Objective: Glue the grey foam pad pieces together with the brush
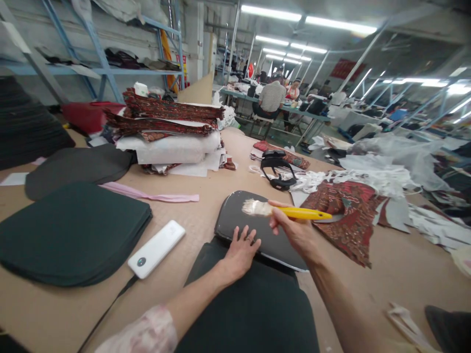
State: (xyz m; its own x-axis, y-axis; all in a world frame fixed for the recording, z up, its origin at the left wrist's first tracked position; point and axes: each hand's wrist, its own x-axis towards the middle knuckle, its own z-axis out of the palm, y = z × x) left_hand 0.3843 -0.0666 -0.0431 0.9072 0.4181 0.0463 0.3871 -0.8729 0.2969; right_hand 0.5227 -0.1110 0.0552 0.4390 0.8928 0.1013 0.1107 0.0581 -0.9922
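Fingers of the left hand (241,247) lie spread on the grey panel's (235,215) near edge; right hand (294,230) grips a yellow-handled brush (283,211) over it, bare tabletop (206,186) beyond.

Brush (287,211): yellow handle, pale off-white bristles. Pad (253,230) under brush: dark grey, lighter worn edge. Stacked pads (69,230) at left: dark green-black. Power bank (156,248): white, small dark round spot. Strip (150,195): pale pink. Fabric piece (349,215) at right: dark red, ornate paisley-like pattern. Fabric stack (169,117): same red pattern over white layers. Tabletop (206,196): tan brown. Sleeve (143,333): pale pink, faint floral print. Shelving (99,68): light blue. Scraps (371,171): white.
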